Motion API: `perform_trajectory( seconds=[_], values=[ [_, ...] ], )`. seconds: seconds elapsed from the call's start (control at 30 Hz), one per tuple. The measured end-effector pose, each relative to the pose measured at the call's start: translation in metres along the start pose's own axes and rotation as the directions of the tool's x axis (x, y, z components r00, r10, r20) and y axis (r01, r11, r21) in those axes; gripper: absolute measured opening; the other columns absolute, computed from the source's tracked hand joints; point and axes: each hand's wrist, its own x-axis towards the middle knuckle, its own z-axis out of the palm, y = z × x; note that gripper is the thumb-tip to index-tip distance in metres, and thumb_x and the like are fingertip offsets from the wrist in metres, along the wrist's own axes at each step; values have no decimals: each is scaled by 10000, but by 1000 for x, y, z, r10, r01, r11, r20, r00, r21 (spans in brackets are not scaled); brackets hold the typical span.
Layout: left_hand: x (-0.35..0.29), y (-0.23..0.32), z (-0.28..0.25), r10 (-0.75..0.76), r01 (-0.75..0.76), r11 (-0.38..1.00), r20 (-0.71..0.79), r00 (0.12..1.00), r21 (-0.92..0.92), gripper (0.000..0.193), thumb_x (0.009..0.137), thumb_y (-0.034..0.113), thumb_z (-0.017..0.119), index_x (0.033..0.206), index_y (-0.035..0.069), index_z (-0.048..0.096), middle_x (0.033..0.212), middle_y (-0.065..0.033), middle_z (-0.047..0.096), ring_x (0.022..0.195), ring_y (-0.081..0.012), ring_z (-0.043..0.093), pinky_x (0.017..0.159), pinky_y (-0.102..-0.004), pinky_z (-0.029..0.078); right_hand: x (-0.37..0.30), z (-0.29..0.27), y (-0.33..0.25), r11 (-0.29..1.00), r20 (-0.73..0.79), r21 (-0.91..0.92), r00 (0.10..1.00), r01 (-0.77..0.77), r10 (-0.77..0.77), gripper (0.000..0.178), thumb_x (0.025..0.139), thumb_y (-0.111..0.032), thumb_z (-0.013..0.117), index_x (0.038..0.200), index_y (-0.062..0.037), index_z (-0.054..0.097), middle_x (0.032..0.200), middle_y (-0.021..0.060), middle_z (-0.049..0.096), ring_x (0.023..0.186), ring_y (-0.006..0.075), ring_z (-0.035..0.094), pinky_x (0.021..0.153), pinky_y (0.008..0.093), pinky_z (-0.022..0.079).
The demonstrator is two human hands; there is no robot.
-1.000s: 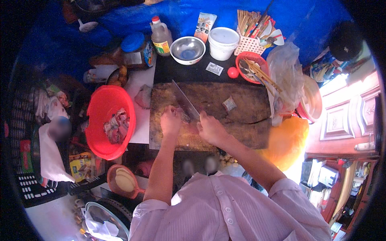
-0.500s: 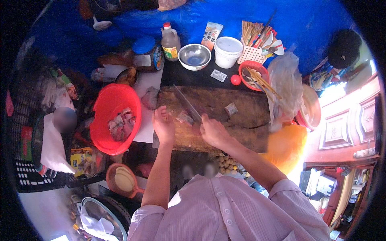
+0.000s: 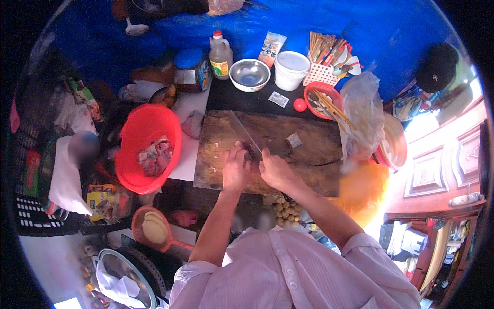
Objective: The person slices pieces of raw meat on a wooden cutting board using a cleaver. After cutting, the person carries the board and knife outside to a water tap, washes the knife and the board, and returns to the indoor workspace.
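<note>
A worn wooden cutting board [image 3: 314,170] lies before me. My right hand [image 3: 278,170] grips a kitchen knife [image 3: 243,130] by its handle, the long blade slanting away to the far left over the board. Just left of the blade, my left hand [image 3: 236,169] presses its bent fingers onto a small piece of meat [image 3: 248,150], which they partly cover. Tiny meat scraps [image 3: 216,154] lie on the board's left part. Farther right on the board is a small pale chunk [image 3: 294,140]. Left of the board stands a red basin [image 3: 130,149] holding cut meat [image 3: 155,154].
Behind the board stand a sauce bottle [image 3: 221,57], a metal bowl [image 3: 250,75], a white lidded tub [image 3: 292,70] and a chopstick holder [image 3: 321,75]. A red basket [image 3: 325,87] and a plastic bag [image 3: 363,105] are at right. An orange strainer [image 3: 157,226] sits lower left.
My left hand has moved right, from raised and apart beside the meat to pressing on it next to the blade. The knife stays in my right hand. The view has shifted slightly.
</note>
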Motion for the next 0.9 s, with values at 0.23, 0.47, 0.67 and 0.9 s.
perform_trajectory(
  seconds=[0.23,0.47,0.67,0.9],
  values=[
    [0,-10,18,40,-40,996,7,999,-79,275,705,-13,602,975,17,557,1061,-172,563,1002,-355,528,859,-396,438,-19,-3,10,993,-68,104,996,-54,61,284,841,-146,483,1023,59,408,749,284,579,765,436,574,675,513,455],
    [1,2,-8,-186,172,969,-62,981,-178,281,710,-41,605,979,21,557,1014,-142,575,927,-306,564,808,-358,460,-13,-46,-17,994,-290,-1,951,110,-105,274,853,-140,480,1043,34,389,685,261,572,714,433,575,627,518,451],
    [-11,-7,-39,-347,290,927,-250,904,-237,219,751,-28,586,963,20,562,938,-108,564,830,-233,568,671,-305,481,-20,-117,-88,879,-668,138,698,456,-257,223,855,-128,505,962,15,370,588,239,554,561,422,565,500,529,443],
    [-37,0,8,-319,283,936,-160,934,-211,371,717,-10,611,1077,36,533,991,-157,543,921,-304,537,771,-358,451,-13,13,-7,991,13,-126,999,-45,47,259,780,-76,495,978,81,436,746,288,596,747,425,605,665,504,489]
  ],
)
